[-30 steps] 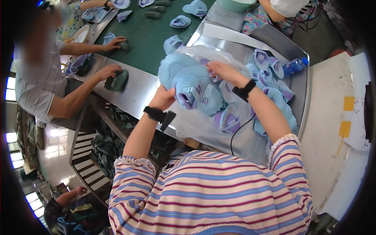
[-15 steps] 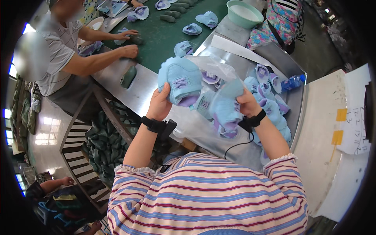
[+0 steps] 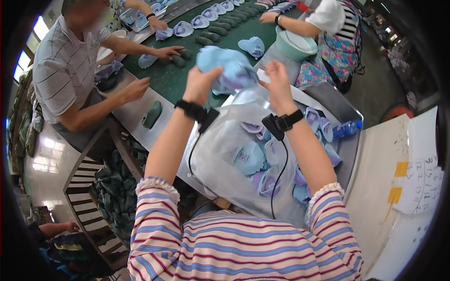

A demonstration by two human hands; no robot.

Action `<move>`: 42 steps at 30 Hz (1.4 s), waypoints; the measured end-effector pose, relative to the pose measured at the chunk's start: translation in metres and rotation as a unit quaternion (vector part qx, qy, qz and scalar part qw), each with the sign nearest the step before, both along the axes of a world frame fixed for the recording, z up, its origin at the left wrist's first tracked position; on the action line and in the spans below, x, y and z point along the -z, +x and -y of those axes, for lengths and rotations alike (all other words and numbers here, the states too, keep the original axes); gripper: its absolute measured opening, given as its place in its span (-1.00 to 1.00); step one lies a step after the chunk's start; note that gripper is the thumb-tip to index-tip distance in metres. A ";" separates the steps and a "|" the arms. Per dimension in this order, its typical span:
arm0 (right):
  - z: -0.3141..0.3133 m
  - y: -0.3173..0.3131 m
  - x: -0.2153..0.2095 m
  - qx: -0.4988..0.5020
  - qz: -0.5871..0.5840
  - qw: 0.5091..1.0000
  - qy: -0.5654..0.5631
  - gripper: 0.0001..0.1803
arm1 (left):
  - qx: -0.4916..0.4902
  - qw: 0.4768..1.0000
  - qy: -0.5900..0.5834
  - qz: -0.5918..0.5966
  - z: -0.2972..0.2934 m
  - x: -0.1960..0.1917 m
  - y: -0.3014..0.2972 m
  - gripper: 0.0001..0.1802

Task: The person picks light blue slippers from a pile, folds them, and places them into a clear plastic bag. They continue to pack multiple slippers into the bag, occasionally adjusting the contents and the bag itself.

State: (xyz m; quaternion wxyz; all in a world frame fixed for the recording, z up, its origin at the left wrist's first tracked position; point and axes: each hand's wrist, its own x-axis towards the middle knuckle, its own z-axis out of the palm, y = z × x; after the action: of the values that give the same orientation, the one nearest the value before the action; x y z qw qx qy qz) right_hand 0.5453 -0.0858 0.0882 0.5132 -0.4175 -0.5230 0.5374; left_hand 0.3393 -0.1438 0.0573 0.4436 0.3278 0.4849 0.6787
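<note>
My left hand is closed on light blue shoe uppers with purple lining, raised over the near end of the green belt. Motion smears them, so I cannot tell how many there are. Just right of them, my right hand is raised with its thumb apart from its bent fingers, and nothing shows in it. Below both hands lies a clear plastic bag on the metal table, with more blue and purple uppers on and around it.
Dark green shoe lasts and uppers line the green belt. A co-worker at the left reaches over it; another person's arm is by a pale green basin. A blue bottle lies at the right. A slatted crate holds lasts.
Both hands have moved up and away from me, toward the belt. The upper that was in my right hand is no longer there. The co-worker at the left has drawn one hand back.
</note>
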 end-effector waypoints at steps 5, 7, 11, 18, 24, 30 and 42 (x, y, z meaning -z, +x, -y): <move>0.057 0.032 0.004 -0.313 0.021 0.948 -0.053 -0.69 | -0.218 0.973 -0.064 0.038 -0.045 0.119 -0.081 -0.56; 0.088 0.050 0.026 -0.455 0.081 0.873 -0.156 -0.73 | -0.223 0.963 -0.116 0.095 -0.049 0.158 -0.071 -0.39; 0.095 0.075 0.086 -0.444 0.350 0.807 0.170 -0.68 | -0.305 0.873 -0.286 -0.249 -0.060 0.211 -0.070 0.12; -0.020 0.108 0.113 -0.087 0.496 0.863 0.053 -0.70 | 0.202 0.936 0.175 -0.228 -0.035 -0.041 0.055 -0.86; -0.043 0.114 0.133 -0.098 0.529 0.838 0.091 -0.64 | 0.369 0.745 -0.064 -0.552 0.013 0.081 0.146 -0.11; -0.004 0.117 0.093 -0.193 0.543 0.817 -0.029 -0.64 | 0.112 0.873 -0.276 -0.386 -0.032 0.167 0.205 0.04; -0.007 0.142 0.139 -0.189 0.636 0.748 0.009 -0.69 | 0.251 0.932 -0.185 0.185 0.006 0.150 0.156 -0.66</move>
State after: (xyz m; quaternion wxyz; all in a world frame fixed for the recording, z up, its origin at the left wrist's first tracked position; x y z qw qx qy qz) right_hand 0.6878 -0.0793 -0.0511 -0.0470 -0.5506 -0.8015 0.2283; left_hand 0.4954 -0.1501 -0.0929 0.7339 0.2197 0.4132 0.4923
